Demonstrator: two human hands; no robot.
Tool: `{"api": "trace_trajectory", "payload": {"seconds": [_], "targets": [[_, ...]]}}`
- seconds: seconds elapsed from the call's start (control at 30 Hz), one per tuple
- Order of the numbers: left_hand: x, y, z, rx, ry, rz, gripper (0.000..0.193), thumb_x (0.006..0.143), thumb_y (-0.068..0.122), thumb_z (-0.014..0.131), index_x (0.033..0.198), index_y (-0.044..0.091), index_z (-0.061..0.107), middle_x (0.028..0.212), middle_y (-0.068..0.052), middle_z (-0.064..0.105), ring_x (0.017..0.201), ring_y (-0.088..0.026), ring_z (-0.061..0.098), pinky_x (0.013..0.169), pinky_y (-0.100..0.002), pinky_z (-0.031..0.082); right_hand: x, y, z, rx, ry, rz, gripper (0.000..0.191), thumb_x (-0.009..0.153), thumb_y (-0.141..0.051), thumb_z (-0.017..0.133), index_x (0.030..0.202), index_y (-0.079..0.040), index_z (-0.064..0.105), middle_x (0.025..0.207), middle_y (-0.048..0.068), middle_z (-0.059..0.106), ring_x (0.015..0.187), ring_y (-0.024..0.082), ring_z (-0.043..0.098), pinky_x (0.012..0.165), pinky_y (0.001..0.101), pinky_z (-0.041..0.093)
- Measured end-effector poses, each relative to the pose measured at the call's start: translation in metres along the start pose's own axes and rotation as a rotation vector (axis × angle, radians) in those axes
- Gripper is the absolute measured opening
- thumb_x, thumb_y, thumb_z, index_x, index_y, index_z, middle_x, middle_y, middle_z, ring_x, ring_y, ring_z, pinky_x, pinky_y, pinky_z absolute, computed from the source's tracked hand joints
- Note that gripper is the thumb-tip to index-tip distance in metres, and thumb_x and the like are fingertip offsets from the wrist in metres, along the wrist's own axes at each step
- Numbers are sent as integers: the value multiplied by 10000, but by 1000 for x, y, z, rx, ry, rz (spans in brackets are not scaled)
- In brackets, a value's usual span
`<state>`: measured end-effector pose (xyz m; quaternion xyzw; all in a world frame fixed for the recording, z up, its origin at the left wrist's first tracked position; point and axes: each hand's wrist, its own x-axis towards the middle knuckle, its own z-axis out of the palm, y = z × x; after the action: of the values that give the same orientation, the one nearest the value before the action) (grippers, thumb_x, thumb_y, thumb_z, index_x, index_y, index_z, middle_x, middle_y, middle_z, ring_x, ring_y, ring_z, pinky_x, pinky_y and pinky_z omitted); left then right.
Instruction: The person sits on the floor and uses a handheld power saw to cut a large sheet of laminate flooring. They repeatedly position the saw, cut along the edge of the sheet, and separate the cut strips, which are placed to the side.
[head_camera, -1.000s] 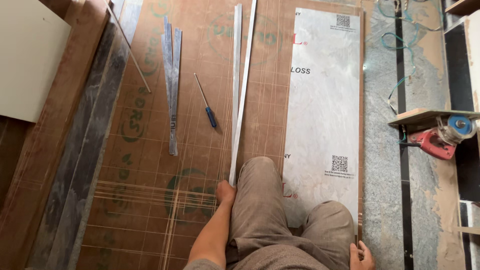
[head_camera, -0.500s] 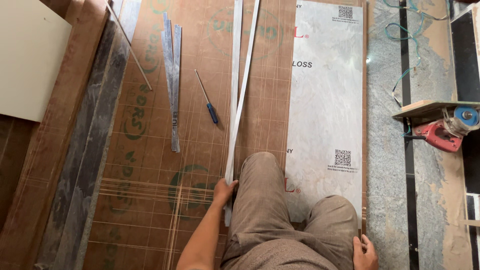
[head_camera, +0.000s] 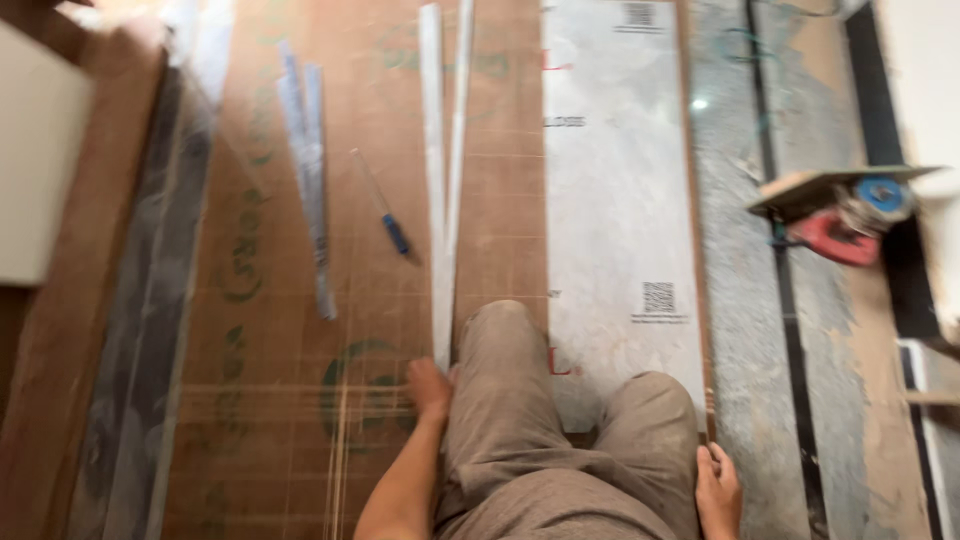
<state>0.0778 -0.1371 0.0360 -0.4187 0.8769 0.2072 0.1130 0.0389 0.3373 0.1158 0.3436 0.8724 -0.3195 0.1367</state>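
I kneel on a brown plywood board (head_camera: 270, 400), my knees in grey trousers at the bottom middle. My left hand (head_camera: 430, 388) grips the near end of two long thin white strips (head_camera: 440, 200) that run away from me across the board. My right hand (head_camera: 718, 490) rests at the near right edge of a large glossy white laminate sheet (head_camera: 615, 220), fingers curled on that edge. The frame is blurred by head motion.
A blue-handled screwdriver (head_camera: 385, 215) and a pair of narrow grey strips (head_camera: 308, 170) lie on the board to the left. Dark long strips (head_camera: 140, 330) lie along the left side. A red and blue power cutter (head_camera: 845, 220) sits on the concrete floor at right.
My left hand has slid down the white strips toward me and now grips their near end. The view has shifted and blurred.
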Motion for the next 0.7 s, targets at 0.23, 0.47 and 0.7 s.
{"api": "trace_trajectory", "payload": {"seconds": [0.23, 0.47, 0.7], "targets": [[48, 20, -34, -298, 181, 255, 466, 887, 426, 742, 1083, 5, 709, 1071, -211, 675, 1009, -390, 644, 897, -480, 518, -39, 56, -8, 294, 32, 31, 594, 1014, -482, 629, 1372, -9, 648, 1234, 182, 717, 1107, 348, 666, 926, 430, 513], [47, 161, -14, -430, -197, 526, 552, 877, 447, 749, 1163, -20, 683, 1049, -191, 723, 960, -312, 694, 867, -414, 538, -60, 74, -18, 356, 87, 38, 480, 987, -385, 663, 1300, -22, 694, 1277, 179, 701, 1185, 326, 653, 982, 435, 505], [23, 241, 68, -615, -743, 224, 719, 876, 452, 816, 1221, -163, 673, 1153, -317, 720, 962, -293, 645, 831, -486, 553, 32, 14, -34, -11, 131, -146, 357, 1044, -348, 624, 1288, -99, 701, 1152, 146, 756, 1039, 247, 712, 934, 351, 551]]}}
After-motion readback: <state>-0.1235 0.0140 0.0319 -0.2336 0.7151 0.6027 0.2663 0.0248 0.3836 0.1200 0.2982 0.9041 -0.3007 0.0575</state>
